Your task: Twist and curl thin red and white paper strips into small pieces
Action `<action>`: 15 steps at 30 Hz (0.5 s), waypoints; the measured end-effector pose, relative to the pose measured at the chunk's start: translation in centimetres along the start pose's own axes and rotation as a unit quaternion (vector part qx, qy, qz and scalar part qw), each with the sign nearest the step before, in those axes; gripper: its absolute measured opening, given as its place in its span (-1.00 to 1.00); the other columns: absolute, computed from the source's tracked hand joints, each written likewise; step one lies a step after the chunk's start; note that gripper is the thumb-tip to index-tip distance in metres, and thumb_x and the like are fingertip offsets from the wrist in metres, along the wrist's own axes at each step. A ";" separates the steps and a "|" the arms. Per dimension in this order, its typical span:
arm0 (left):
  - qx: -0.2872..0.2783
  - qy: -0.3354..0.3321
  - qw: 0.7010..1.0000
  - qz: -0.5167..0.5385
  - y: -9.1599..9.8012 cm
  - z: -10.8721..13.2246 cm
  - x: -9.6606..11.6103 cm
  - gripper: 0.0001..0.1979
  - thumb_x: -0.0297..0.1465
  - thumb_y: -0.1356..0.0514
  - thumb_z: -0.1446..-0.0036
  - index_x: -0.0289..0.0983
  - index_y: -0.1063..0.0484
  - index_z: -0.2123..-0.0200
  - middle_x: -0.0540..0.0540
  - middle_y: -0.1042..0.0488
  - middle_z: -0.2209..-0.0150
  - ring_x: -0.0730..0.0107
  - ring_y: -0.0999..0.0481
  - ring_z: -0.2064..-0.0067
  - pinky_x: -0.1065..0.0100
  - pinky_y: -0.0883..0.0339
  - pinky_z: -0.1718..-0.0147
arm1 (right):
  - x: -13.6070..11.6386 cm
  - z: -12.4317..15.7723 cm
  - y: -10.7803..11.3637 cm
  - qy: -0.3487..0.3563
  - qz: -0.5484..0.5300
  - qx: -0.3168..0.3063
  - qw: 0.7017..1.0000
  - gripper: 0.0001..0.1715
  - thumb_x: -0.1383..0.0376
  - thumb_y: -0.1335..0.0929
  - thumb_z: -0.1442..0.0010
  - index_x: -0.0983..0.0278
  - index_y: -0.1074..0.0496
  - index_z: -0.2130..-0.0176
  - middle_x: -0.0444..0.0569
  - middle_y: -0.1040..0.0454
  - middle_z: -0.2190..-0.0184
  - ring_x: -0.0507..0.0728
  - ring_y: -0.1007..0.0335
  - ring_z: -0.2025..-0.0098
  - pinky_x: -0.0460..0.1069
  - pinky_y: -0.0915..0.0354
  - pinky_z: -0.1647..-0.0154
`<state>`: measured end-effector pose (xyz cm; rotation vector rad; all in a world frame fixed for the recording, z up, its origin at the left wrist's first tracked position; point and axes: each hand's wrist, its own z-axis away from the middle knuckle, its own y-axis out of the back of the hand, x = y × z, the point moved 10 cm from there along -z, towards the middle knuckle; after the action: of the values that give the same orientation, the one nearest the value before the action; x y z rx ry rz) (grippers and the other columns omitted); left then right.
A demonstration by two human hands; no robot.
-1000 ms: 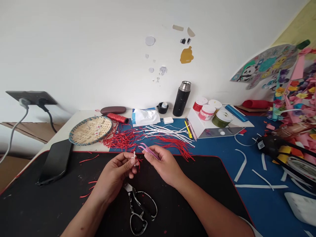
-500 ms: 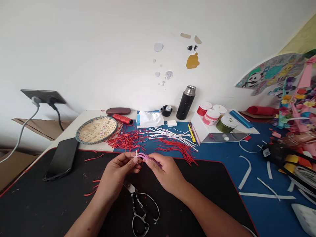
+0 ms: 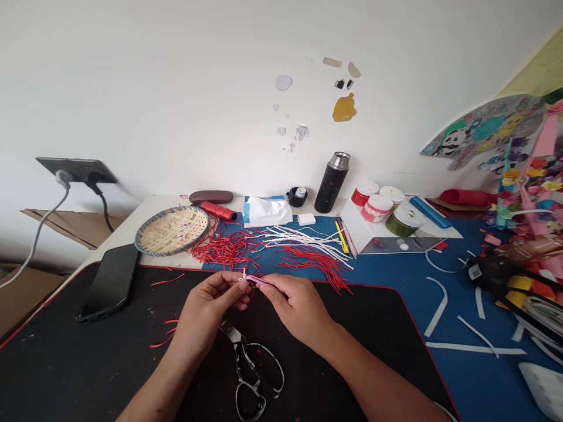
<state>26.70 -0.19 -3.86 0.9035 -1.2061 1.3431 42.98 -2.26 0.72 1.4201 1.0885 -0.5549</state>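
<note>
The person's left hand point(image 3: 211, 299) is curled closed, its thumb and fingertips pinching a small white piece point(image 3: 244, 274) at one end of a thin pink strip point(image 3: 260, 281), while the right hand point(image 3: 299, 310) is gripping the strip's other end between thumb and fingers. Both hands are crowding the join, and a few red strands point(image 3: 250, 291) seem to be caught there, though the view is too small to be sure. The 2 hands are working just above the top edge of a black desk mat point(image 3: 334, 363), with black-and-white patterned scissors point(image 3: 248, 369) lying on it below them. Beyond the hands, loose red strips point(image 3: 224, 249) and white strips point(image 3: 303, 239) are lying across a blue mat point(image 3: 387, 275). A woven bamboo tray point(image 3: 171, 230) is sitting to the left, just beside a red thread spool point(image 3: 219, 211), and a black phone point(image 3: 109, 281) is lying on the desk mat's left side.
</note>
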 end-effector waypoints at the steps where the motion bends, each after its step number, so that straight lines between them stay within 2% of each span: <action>1: 0.000 0.000 1.000 0.001 0.0 0.0 0.0 -0.71 -0.19 -0.54 0.01 -0.26 -0.67 0.32 -0.09 -0.64 0.40 0.32 -0.58 0.43 0.36 -0.50 0.44 | 0.0 0.0 0.0 0.002 0.005 0.001 1.000 -0.63 0.15 -0.26 -0.53 0.21 -0.61 0.08 -0.07 -0.58 0.33 0.13 -0.44 0.31 -0.01 -0.22 0.26; 9: -0.005 0.010 1.000 -0.007 -0.2 -0.1 -0.2 -0.71 -0.19 -0.53 0.00 -0.26 -0.67 0.32 -0.07 -0.63 0.42 0.33 -0.57 0.42 0.37 -0.49 0.43 | -0.5 0.1 0.3 0.046 0.048 0.022 0.998 -0.67 0.23 -0.26 -0.53 0.23 -0.60 0.13 -0.08 -0.54 0.37 0.10 -0.42 0.34 -0.03 -0.21 0.30; 15: -0.014 0.025 0.999 -0.018 -0.3 -0.2 -0.4 -0.69 -0.15 -0.54 0.02 -0.26 -0.67 0.34 -0.06 -0.63 0.43 0.36 -0.56 0.43 0.40 -0.48 0.44 | -0.6 0.3 0.2 0.072 0.088 0.028 0.993 -0.70 0.25 -0.28 -0.52 0.23 -0.60 0.06 -0.05 -0.59 0.32 0.11 -0.49 0.30 -0.03 -0.27 0.26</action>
<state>27.12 -0.07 -4.21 0.8625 -1.1636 1.3097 42.98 -2.70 1.29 1.6081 1.0550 -0.3627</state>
